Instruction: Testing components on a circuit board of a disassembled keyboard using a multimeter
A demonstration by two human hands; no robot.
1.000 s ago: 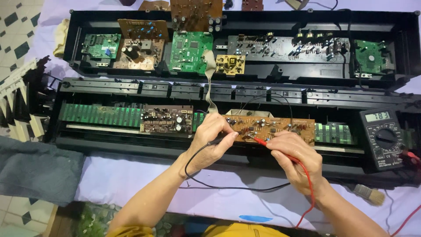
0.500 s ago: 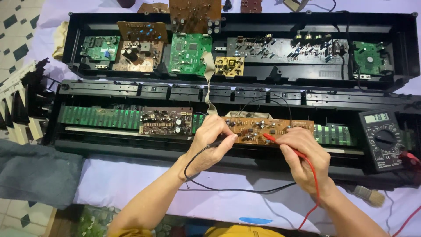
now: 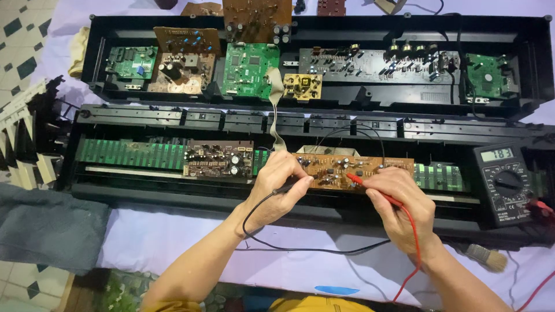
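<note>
My left hand [image 3: 276, 190] grips a black test probe [image 3: 292, 185] whose tip rests on the left part of a brown circuit board [image 3: 341, 169]. My right hand [image 3: 402, 205] grips a red test probe [image 3: 359, 181], its tip touching the middle of the same board. The board lies inside the lower half of an opened black keyboard case [image 3: 144, 193]. A black lead [image 3: 306, 250] and a red lead [image 3: 413, 248] trail back over the lilac cloth toward me. A digital multimeter [image 3: 503, 184] sits at the right, its display lit.
The upper case half [image 3: 358, 95] holds several green and brown circuit boards. A second brown board [image 3: 218, 160] lies left of my hands. Loose piano keys [image 3: 23, 147] stand at the far left, grey cloth [image 3: 49, 228] below them. A small brush [image 3: 485, 258] lies at the lower right.
Both hands have stayed on the brown board; the red probe tip shifted slightly right along it. The black probe has barely moved.
</note>
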